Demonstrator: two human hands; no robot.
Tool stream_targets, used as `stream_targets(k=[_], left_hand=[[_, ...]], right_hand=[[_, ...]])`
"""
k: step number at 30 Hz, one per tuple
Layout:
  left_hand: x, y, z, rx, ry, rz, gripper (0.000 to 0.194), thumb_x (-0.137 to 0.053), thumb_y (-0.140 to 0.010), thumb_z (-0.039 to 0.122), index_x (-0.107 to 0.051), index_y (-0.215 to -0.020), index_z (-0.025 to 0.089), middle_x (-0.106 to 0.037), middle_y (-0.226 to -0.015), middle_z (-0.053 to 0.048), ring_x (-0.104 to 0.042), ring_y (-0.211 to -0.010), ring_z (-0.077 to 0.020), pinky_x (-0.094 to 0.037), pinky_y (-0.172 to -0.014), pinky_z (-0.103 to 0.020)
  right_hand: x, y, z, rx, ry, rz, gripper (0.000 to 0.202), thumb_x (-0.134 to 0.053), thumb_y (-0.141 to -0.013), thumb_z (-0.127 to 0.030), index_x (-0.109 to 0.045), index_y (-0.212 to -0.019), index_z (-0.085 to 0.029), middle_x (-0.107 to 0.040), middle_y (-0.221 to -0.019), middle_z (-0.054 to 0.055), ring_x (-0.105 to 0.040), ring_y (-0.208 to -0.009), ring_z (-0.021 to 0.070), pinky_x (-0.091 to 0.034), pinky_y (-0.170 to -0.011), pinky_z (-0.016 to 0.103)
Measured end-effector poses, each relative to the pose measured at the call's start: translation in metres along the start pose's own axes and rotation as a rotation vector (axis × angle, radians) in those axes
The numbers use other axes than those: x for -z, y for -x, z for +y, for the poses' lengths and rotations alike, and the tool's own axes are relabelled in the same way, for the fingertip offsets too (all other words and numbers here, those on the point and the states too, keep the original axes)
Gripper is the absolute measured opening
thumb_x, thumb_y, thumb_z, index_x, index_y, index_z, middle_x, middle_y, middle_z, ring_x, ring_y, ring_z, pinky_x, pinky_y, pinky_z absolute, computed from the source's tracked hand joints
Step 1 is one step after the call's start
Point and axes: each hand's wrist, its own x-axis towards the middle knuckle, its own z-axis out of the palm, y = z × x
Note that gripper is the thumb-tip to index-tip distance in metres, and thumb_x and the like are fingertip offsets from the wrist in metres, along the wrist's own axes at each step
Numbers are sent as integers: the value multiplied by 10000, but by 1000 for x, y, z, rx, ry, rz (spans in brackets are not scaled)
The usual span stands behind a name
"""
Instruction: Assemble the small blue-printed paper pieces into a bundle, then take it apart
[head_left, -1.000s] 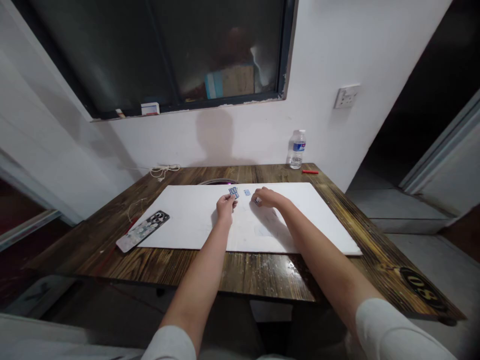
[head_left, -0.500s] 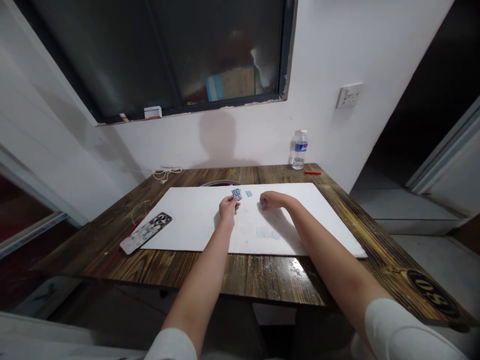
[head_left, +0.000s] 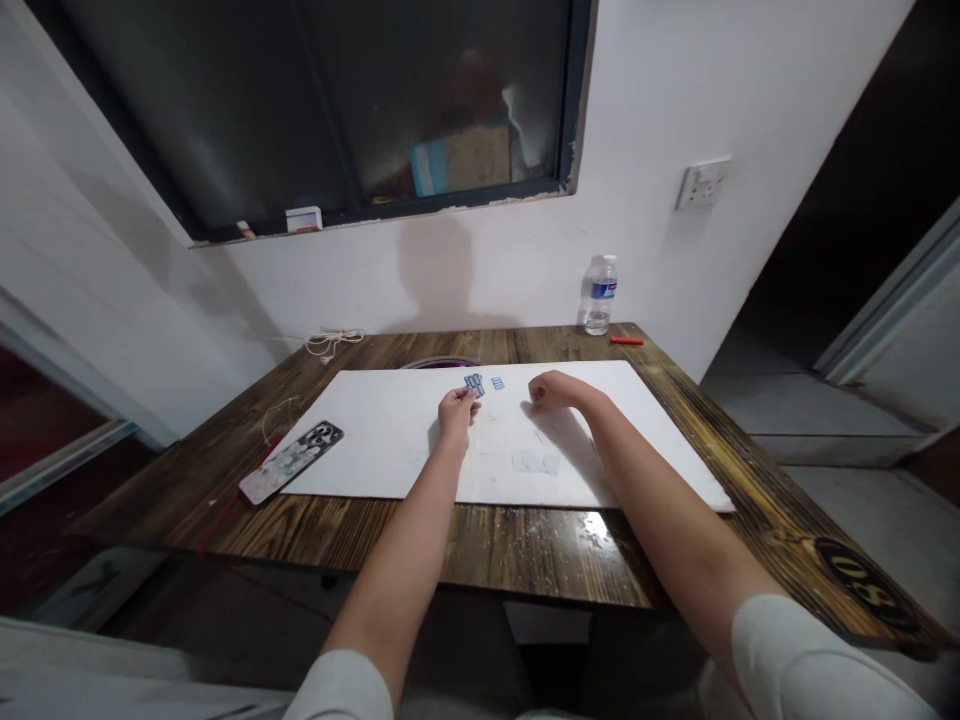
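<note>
My left hand (head_left: pixel 456 412) is closed on small blue-patterned pieces (head_left: pixel 474 383), pinched at the fingertips above a white board (head_left: pixel 382 430). Just right of them a small blue-marked piece (head_left: pixel 498 383) lies on the board. My right hand (head_left: pixel 549 392) is over the board's right half, its fingers curled together; whatever they hold, if anything, is too small to make out. Thin translucent pieces (head_left: pixel 535 462) lie near the board's front edge, between my forearms.
A phone (head_left: pixel 292 462) rests across the board's left edge on the wooden table (head_left: pixel 337 530). Toward the back are a white cable (head_left: pixel 334 343), a water bottle (head_left: pixel 600 296) and a red pen-like object (head_left: pixel 627 341). A dark round object shows behind the board.
My right hand has shifted slightly to the right, away from the small piece on the board. My left hand keeps its pieces in nearly the same place.
</note>
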Motion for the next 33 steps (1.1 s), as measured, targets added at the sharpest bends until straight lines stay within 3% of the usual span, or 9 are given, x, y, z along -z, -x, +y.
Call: stream_targets(k=[4,9,13,18,25,29,33], left_hand=[[1,-1,-2,-15,0,-13,333,-792,-625,341,-615,-831,149,-600,-542,5,-495,-439,-75,-283,-432,-179],[0,-2,-3,-17,-16,-10,325,-786,-626,342,-616,-826,150,-596,-529,7,-488,-430,-75,-286,-431,-182],[-1,-1,-2,-9,-59,-18,294,-766,-638,337,-618,-819,159,-595,-519,8,-475,-417,-77,-284,-425,-186],[-3,3,0,-37,-101,-54,263,-769,-619,332,-630,-773,170,-642,-611,-12,-551,-490,-98,-338,-467,-196],[-4,8,5,-83,-98,-167,321,-809,-543,383,-647,-731,178,-650,-656,-4,-613,-585,-127,-360,-527,-207],[-5,10,4,-101,-83,-214,349,-818,-525,413,-659,-724,174,-645,-647,-4,-597,-585,-117,-351,-533,-208],[-5,12,5,-108,-65,-256,353,-827,-534,419,-666,-730,174,-644,-655,-1,-585,-593,-106,-358,-542,-207]], right_hand=[[0,-7,3,48,-116,108,174,-797,-676,-333,-712,-722,-189,-662,-771,26,-566,-667,151,-386,-588,248],[2,-13,-15,275,-378,396,376,-811,-612,-533,-708,-626,-171,-664,-876,76,-587,-773,172,-438,-688,276],[-3,-14,-36,215,-742,327,471,-767,-608,-618,-692,-651,-156,-627,-603,25,-533,-578,130,-402,-552,251],[-15,-16,-53,195,-1022,279,441,-846,-533,-526,-653,-637,-143,-590,-524,-3,-515,-487,99,-412,-487,231],[-25,-19,-56,115,-1138,318,471,-882,-493,-495,-648,-689,-136,-639,-558,20,-618,-513,137,-505,-514,251],[-26,-20,-52,87,-1100,386,481,-889,-470,-499,-625,-661,-145,-629,-543,10,-613,-491,136,-487,-484,241],[-25,-20,-49,105,-1112,368,485,-899,-460,-481,-604,-659,-151,-622,-537,3,-606,-496,129,-484,-485,233]])
